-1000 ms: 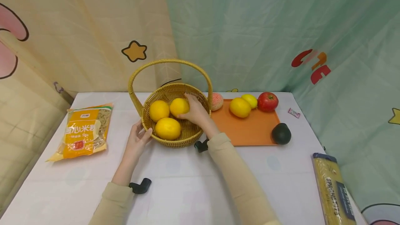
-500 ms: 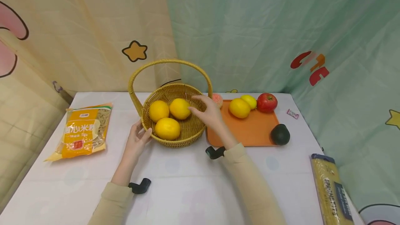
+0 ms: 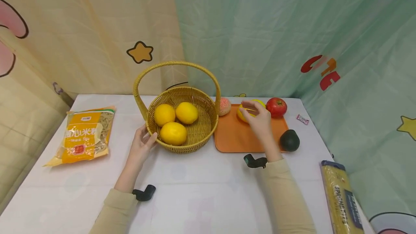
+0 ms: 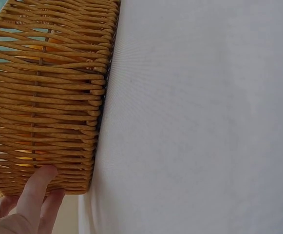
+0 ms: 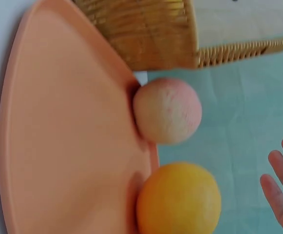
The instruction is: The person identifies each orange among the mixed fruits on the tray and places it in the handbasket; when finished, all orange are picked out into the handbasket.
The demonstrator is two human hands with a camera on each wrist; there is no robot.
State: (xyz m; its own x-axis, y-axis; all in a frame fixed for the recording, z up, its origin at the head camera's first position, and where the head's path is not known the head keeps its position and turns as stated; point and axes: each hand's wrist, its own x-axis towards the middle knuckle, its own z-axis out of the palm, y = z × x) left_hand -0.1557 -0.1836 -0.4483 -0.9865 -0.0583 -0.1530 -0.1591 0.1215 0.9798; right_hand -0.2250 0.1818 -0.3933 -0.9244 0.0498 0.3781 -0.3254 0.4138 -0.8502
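My left hand [image 3: 143, 145] holds the near left side of a woven basket [image 3: 208, 133], its thumb at the rim and fingers against the outer wall [image 4: 39, 187]. Inside the basket lie three yellow fruits, one a lemon-shaped fruit [image 3: 173, 133] at the front. Over the orange tray [image 3: 230, 140], my right hand [image 3: 261, 120] hovers with fingers spread and nothing in them. It partly covers a large yellow fruit [image 5: 178, 200] at the tray's back. Behind that fruit, a smaller lemon [image 3: 260, 102] shows. A pink peach [image 5: 168, 111] sits between the yellow fruit and the basket.
A red apple [image 3: 276, 107] rests at the tray's back right corner, an avocado [image 3: 289, 140] at its front right. A wrapped candy [image 3: 302, 119] lies farther right. Noodle bag [image 3: 82, 134] at left, spaghetti pack [image 3: 342, 198] at right. Curtains stand behind the table.
My right hand let go of a yellow fruit in the basket, withdrew and moved right to above the tray. My left hand stayed on the basket.
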